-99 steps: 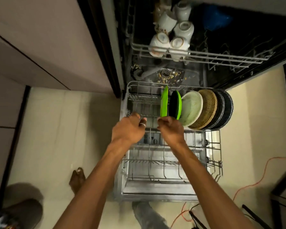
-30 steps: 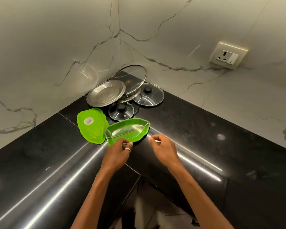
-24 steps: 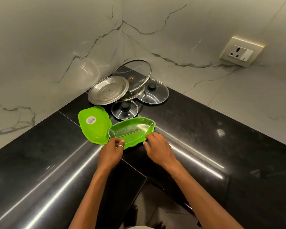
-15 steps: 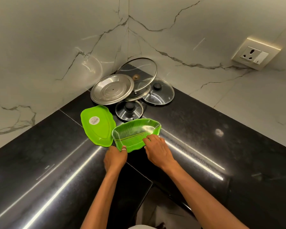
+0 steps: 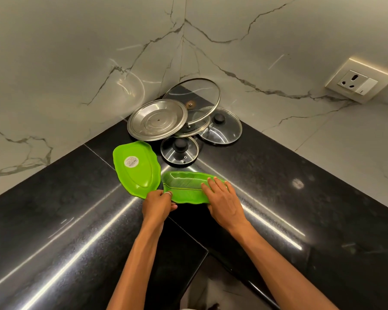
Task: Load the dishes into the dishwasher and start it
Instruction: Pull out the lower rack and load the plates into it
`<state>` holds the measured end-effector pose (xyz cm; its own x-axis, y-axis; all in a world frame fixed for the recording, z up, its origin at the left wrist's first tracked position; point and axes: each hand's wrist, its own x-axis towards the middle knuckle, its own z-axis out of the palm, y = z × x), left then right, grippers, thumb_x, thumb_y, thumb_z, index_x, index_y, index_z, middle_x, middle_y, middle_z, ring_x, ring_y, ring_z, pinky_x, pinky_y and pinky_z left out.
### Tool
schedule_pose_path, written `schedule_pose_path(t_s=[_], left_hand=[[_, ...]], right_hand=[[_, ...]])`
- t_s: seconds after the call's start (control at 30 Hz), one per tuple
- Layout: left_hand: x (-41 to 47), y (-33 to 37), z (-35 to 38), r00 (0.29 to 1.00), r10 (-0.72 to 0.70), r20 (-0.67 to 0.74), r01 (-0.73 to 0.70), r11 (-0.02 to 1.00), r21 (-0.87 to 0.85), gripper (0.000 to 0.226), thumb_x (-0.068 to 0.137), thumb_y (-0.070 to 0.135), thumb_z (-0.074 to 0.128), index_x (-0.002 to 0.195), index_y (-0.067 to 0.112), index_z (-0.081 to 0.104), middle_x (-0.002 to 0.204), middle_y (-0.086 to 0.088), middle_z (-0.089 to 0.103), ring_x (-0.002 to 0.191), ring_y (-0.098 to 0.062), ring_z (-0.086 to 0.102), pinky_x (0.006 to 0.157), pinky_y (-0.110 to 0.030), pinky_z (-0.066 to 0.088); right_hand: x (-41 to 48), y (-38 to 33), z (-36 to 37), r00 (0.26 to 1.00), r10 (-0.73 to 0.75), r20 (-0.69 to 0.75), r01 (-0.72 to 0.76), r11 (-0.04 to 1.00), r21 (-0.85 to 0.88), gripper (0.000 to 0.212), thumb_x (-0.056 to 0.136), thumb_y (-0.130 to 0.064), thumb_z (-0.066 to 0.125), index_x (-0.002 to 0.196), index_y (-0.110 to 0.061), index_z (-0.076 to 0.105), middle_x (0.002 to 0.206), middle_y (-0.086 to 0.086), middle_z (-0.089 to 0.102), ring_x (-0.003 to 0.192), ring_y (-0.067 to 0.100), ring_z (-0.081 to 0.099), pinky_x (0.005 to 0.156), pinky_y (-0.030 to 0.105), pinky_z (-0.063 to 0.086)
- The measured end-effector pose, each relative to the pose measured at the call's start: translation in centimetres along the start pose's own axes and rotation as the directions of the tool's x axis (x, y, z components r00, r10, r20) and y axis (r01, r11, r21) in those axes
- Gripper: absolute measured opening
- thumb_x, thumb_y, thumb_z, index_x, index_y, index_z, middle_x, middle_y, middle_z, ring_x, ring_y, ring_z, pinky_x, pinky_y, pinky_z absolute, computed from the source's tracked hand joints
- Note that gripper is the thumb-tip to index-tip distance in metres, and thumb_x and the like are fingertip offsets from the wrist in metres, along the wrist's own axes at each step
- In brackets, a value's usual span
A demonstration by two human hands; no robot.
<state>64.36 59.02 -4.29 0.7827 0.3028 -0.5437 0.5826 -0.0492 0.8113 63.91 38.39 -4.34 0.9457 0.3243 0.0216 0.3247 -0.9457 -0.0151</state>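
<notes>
Leaf-shaped green dish (image 5: 184,187): sits right way up near the front edge of the tabletop (image 5: 54,209), with a hand at each end. Its near rim looks slightly tipped up, but I cannot tell whether it has left the surface.
Left hand (image 5: 158,205): fingers curled tight, pinching the dish's left tip. A ring shows on one finger.
Right hand (image 5: 224,202): fingers lie fairly straight across the right end and into the hollow. The thumb is tucked at the near rim, so the hand clamps that end.
Step in hand: as I read it, picking this dish up to carry it to the dishwasher, which is out of sight.
Doing it well: raise both ends together and keep the dish level. The plastic looks light and slick, so the left pinch wants more finger under the rim. Lift clear before swinging away so it doesn't catch its neighbour.
Second green dish (image 5: 137,166): upside down with a round sticker on its base, lying just beside the held dish's left end.
Small glass lid (image 5: 179,149): black knob, just behind the held dish.
Steel lid (image 5: 157,119): overlaps the other glass lids in the corner.
Large glass lid (image 5: 192,93): leans against the marble wall (image 5: 76,52).
Wall socket (image 5: 358,82): well off to the right.
</notes>
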Motion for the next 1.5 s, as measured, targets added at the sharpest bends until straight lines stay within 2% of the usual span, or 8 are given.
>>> schedule_pose_path(t_s=[0.1, 0.2, 0.27, 0.43, 0.8, 1.17, 1.4, 1.5], left_hand=[[-0.2, 1.0, -0.8, 0.999, 0.028, 0.035, -0.025, 0.995, -0.099, 0.027, 0.097, 0.014, 0.061, 0.071, 0.01, 0.066, 0.063, -0.006, 0.066, 0.046, -0.006, 0.062, 0.072, -0.037, 0.061], [0.0, 1.7, -2.0, 0.997, 0.069, -0.021, -0.071, 0.992, -0.1, 0.037, 0.093, 0.051, 0.061, 0.079, 0.018, 0.069, 0.075, -0.005, 0.071, 0.067, -0.02, 0.069, 0.069, -0.038, 0.059], [1.0, 2.0, -3.3, 0.986, 0.082, -0.146, -0.079, 0.997, 0.024, 0.052, 0.087, 0.068, 0.056, 0.092, 0.018, 0.069, 0.085, -0.002, 0.072, 0.083, -0.028, 0.069, 0.077, -0.041, 0.054], [4.3, 2.6, -5.1, 0.912, 0.095, -0.399, 0.071, 0.921, 0.383, 0.08, 0.085, 0.06, 0.066, 0.134, 0.0, 0.045, 0.14, -0.025, 0.043, 0.131, -0.043, 0.039, 0.101, -0.053, 0.041], [8.3, 4.6, -3.5, 0.876, 0.022, -0.481, 0.223, 0.867, 0.446, 0.141, 0.051, 0.068, 0.087, 0.148, -0.009, 0.02, 0.143, -0.026, 0.037, 0.126, -0.04, 0.04, 0.102, -0.047, 0.04], [9.9, 5.2, -4.8, 0.889, -0.085, -0.45, 0.291, 0.863, 0.413, 0.13, 0.045, 0.058, 0.095, 0.141, -0.003, 0.032, 0.139, -0.023, 0.038, 0.126, -0.04, 0.04, 0.105, -0.047, 0.038], [8.7, 3.5, -5.4, 0.918, 0.029, -0.395, 0.212, 0.807, 0.551, 0.114, 0.056, 0.056, 0.092, 0.137, -0.001, 0.036, 0.14, -0.023, 0.037, 0.13, -0.041, 0.037, 0.106, -0.049, 0.038], [8.3, 3.3, -4.1, 0.927, 0.142, -0.346, 0.116, 0.77, 0.627, 0.131, 0.053, 0.072, 0.085, 0.146, 0.002, 0.026, 0.151, -0.026, 0.027, 0.139, -0.044, 0.028, 0.111, -0.053, 0.035]], right_hand=[[-0.3, -0.3, 0.3, 0.999, -0.005, -0.035, 0.007, 0.998, 0.059, 0.059, 0.082, -0.008, 0.072, 0.139, -0.017, 0.058, 0.141, 0.003, 0.06, 0.13, 0.026, 0.057, 0.106, 0.047, 0.048], [-0.6, -1.2, 0.4, 0.995, 0.054, -0.086, -0.044, 0.992, 0.119, 0.059, 0.084, -0.005, 0.07, 0.14, -0.017, 0.057, 0.141, 0.001, 0.061, 0.129, 0.023, 0.059, 0.104, 0.045, 0.051], [-0.6, -1.7, 0.2, 0.988, 0.105, -0.109, -0.087, 0.984, 0.157, 0.057, 0.087, -0.004, 0.067, 0.142, -0.018, 0.056, 0.142, 0.001, 0.06, 0.131, 0.022, 0.057, 0.104, 0.045, 0.052], [0.1, -2.4, -0.1, 0.98, 0.142, -0.137, -0.111, 0.971, 0.21, 0.053, 0.093, -0.007, 0.065, 0.143, -0.018, 0.054, 0.143, 0.0, 0.059, 0.131, 0.021, 0.057, 0.102, 0.044, 0.053], [1.5, -3.8, -0.5, 0.964, 0.176, -0.199, -0.12, 0.957, 0.265, 0.051, 0.091, -0.011, 0.069, 0.14, -0.019, 0.058, 0.14, -0.001, 0.061, 0.127, 0.019, 0.06, 0.1, 0.04, 0.054], [1.2, -3.8, -0.9, 0.953, 0.229, -0.196, -0.164, 0.939, 0.303, 0.052, 0.088, -0.009, 0.07, 0.138, -0.02, 0.061, 0.137, -0.001, 0.063, 0.125, 0.018, 0.061, 0.093, 0.042, 0.056], [0.7, -3.1, -0.8, 0.951, 0.226, -0.211, -0.155, 0.939, 0.306, 0.054, 0.087, -0.008, 0.072, 0.138, -0.018, 0.06, 0.137, 0.001, 0.063, 0.124, 0.018, 0.061, 0.097, 0.039, 0.055], [0.7, -3.0, -0.8, 0.951, 0.231, -0.204, -0.164, 0.94, 0.298, 0.052, 0.088, -0.01, 0.07, 0.138, -0.018, 0.06, 0.138, 0.001, 0.062, 0.124, 0.019, 0.061, 0.097, 0.04, 0.056]])
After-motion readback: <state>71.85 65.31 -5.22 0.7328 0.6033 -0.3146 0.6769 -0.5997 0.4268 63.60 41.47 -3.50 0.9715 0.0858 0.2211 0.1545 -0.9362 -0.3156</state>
